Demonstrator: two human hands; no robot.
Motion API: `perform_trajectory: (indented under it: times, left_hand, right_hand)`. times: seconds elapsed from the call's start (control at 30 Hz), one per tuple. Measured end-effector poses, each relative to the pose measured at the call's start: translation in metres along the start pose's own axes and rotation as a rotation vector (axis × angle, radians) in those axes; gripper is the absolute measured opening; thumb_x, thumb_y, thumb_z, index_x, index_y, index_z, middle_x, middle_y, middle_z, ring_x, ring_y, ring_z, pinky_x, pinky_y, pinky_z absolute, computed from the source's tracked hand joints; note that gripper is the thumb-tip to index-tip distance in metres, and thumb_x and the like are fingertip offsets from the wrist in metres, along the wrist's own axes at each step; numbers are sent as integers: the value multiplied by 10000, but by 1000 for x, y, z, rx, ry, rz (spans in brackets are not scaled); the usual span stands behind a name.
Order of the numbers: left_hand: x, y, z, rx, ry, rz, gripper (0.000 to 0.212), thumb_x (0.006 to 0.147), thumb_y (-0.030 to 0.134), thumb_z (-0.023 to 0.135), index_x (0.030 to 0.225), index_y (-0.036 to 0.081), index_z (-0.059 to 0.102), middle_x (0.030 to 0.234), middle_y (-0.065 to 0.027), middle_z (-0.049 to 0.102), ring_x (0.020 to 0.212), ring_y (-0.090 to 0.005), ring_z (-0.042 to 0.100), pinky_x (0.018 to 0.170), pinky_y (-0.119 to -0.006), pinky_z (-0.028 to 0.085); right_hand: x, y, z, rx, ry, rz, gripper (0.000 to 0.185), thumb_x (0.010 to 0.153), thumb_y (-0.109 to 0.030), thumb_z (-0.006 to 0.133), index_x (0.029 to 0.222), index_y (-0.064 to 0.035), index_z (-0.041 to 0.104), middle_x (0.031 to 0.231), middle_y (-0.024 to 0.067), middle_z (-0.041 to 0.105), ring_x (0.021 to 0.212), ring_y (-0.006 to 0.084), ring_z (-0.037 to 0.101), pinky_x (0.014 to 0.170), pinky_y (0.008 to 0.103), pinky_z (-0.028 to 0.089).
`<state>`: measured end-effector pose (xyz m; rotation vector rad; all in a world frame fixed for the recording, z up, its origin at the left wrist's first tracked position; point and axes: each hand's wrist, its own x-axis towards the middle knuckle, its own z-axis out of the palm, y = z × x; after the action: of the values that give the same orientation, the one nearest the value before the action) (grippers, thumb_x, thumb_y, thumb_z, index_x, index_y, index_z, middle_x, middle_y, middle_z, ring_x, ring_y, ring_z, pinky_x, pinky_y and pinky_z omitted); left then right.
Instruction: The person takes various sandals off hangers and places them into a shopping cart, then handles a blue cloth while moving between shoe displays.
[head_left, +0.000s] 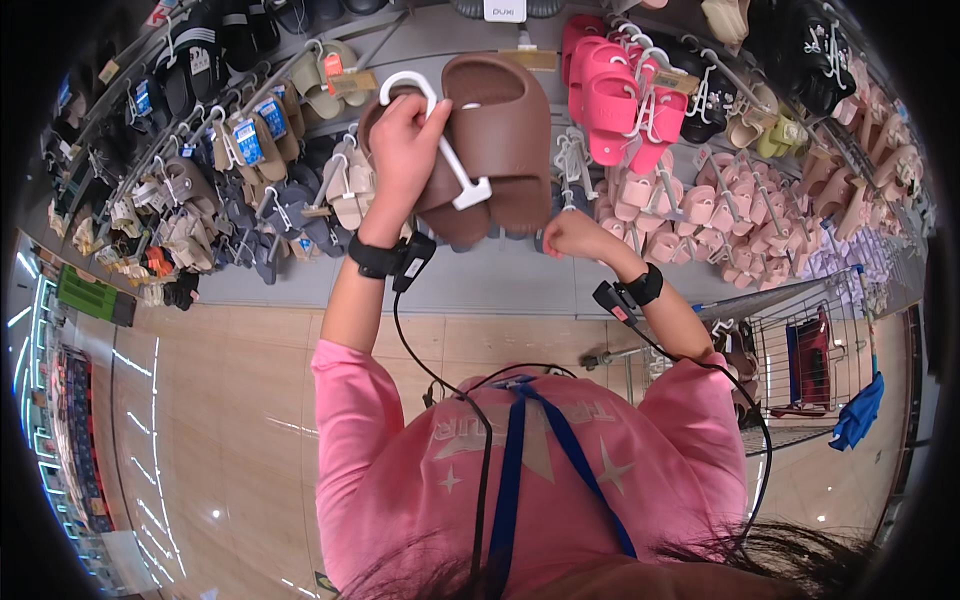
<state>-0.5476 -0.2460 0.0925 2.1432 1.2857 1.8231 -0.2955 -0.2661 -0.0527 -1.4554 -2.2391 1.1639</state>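
My left hand (405, 154) grips a white plastic hanger (457, 169) that carries a pair of brown slide sandals (499, 142). The hanger's hook curls above my fingers and its lower end crosses the front of the pair. Part of one slide is hidden behind my hand. Lower and to the right, my right hand (583, 236) has its fingers curled by dark slippers (564, 196) hung low on the display. A white hook shows just above its knuckles. Whether those fingers hold anything cannot be made out.
Bright pink slides (611, 97) hang on the upper right, with pale pink slippers (701, 210) below. Tan slippers with blue tags (251, 142) hang at left. A wire shopping cart (765, 352) with footwear inside stands behind my right arm. Cables run from both wrist bands (375, 259).
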Motion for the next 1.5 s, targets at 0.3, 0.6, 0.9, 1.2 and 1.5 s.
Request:
perform_trajectory:
  times: [0.3,0.6,0.9,1.2,1.5]
  left_hand:
    - [-20,-2,-1,-262,-132,-29,272,762,79,648,626,-2,426,593,-13,368,536,-95,341,480,-245,283]
    - [-62,7,5,-204,-121,152,260,683,55,690,587,10,452,575,-51,410,494,-155,399,450,-268,314]
    - [-104,16,9,-104,-278,402,247,623,118,742,599,47,507,638,-61,507,511,-223,509,453,-314,392]
    - [-126,30,32,-5,-436,571,262,620,156,760,573,72,517,609,-31,504,476,-200,499,427,-299,385]
    - [-127,31,35,-24,-331,544,233,643,170,746,624,76,534,676,-25,520,530,-191,542,467,-294,428]
  right_hand:
    - [9,-28,-4,419,38,-472,519,837,-196,613,1281,-23,406,1235,65,477,1090,129,459,926,279,399]
    - [20,-2,4,958,-324,-436,430,882,-189,547,1264,-27,431,1204,75,508,1076,147,485,918,287,408]
    - [16,-13,-16,1325,-628,-224,453,945,-294,399,1310,-28,375,1239,98,493,1108,171,499,951,308,390]
    - [28,5,-12,996,-274,-199,294,903,-265,522,1090,-42,568,991,9,609,909,102,558,843,253,430]
    - [17,16,-19,1081,6,-219,308,870,-219,586,1090,-4,585,1032,54,627,905,124,592,820,261,446]
